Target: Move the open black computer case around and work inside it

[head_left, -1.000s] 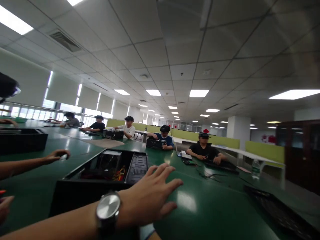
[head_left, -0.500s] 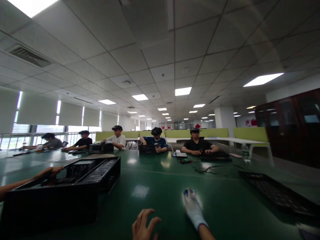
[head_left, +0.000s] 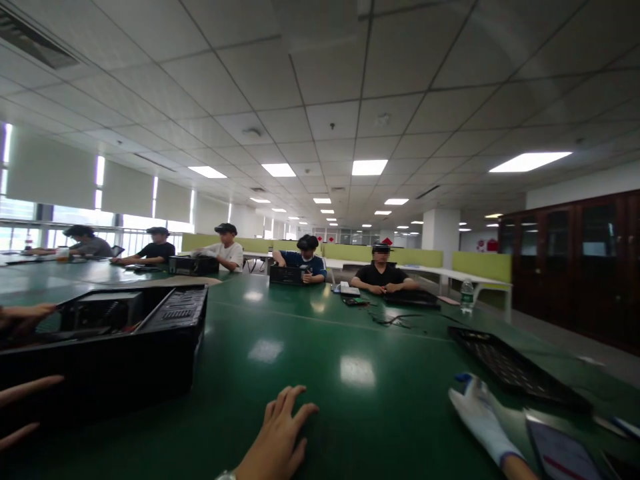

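My left hand (head_left: 280,433), bare with a watch at the wrist, lies on the green table (head_left: 320,373) at the bottom middle, fingers spread flat and holding nothing. My right hand (head_left: 477,417) wears a white glove and rests stretched out on the table at the lower right, nothing in it. It lies just left of a dark phone-like slab (head_left: 560,455) and in front of a black perforated panel (head_left: 510,365). An open black computer case (head_left: 110,340) stands to the left of my left hand, apart from it.
Another person's hands (head_left: 25,393) reach in at the left edge by the case. Several people sit along the far side with black cases. Loose cables (head_left: 395,320), a water bottle (head_left: 466,293) and dark wooden cabinets (head_left: 575,260) are on the right.
The view swung right, away from the case. My left hand came off the case's corner down to the table. My gloved right hand came into view and slid to the right.
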The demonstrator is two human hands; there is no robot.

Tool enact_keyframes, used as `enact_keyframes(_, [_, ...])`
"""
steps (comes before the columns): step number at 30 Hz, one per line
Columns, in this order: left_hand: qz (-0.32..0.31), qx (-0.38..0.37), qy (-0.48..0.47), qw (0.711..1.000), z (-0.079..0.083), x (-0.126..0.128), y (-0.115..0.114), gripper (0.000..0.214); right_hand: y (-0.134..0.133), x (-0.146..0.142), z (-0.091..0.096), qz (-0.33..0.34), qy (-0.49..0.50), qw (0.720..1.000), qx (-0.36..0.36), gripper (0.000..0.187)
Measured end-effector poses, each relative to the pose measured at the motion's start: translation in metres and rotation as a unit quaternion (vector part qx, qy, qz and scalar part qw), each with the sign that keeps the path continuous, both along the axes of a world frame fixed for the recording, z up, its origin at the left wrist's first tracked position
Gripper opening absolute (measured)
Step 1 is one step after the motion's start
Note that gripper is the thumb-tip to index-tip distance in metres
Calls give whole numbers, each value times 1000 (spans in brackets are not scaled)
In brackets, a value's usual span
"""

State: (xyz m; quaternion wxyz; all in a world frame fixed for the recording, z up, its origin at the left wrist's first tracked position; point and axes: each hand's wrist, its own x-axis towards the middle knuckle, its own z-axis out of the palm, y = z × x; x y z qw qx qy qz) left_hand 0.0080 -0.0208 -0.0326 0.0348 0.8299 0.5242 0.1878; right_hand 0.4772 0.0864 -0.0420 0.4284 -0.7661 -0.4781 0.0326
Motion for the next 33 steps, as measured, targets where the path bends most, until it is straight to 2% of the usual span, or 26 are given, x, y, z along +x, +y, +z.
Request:
enact_keyframes(6, [16,-23,3,1000,5,0,-2,67,-13,-21,2,60,62,996,13,70])
enact_keyframes(11, [4,-29,-1,1000,7,-3,-2,65,-18,-36,-1,111,100,988,44,42])
enact_keyframes(13, [0,-32,-4,999,7,-3,-2,62,-17,-44,-3,131,107,984,58,38])
enact_keyframes(17, [-6,-41,-6,999,7,-3,-3,56,-12,-67,-9,166,111,977,79,44])
enact_keyframes(23, [-18,-50,-9,999,7,-3,-3,54,-7,-101,-13,211,103,969,79,65])
enact_keyframes(28, [-26,-45,-16,999,3,-5,0,50,-14,-95,-7,201,86,974,60,83])
enact_keyframes(33, [-39,-23,-31,998,1,-7,1,48,-17,-88,-7,198,71,977,27,80])
